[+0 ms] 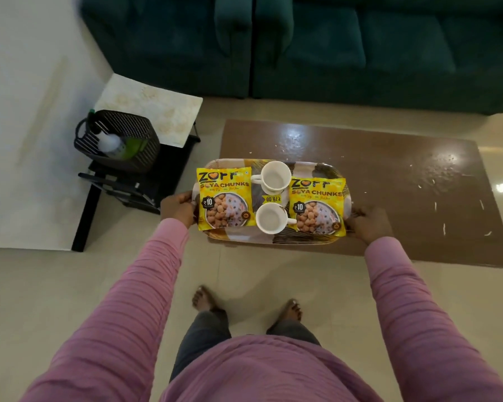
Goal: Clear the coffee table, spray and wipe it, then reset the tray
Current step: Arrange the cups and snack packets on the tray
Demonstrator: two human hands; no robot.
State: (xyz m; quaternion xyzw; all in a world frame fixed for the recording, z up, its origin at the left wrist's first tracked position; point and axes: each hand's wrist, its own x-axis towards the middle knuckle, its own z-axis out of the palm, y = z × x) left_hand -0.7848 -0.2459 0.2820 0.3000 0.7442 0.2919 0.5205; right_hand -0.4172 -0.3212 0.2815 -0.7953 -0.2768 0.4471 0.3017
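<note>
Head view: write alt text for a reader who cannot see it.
Left hand and right hand grip the ends of a patterned rectangular tray at a crumb-strewn brown coffee table; it carries two white cups and two yellow snack packets.

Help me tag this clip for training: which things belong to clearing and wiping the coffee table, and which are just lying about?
Job in hand: coffee table with crumbs; tray, gripped by left hand and right hand; left soya packet; right soya packet; far cup; near cup; basket holding a bottle.
Lying about: sofa; side table.
</note>
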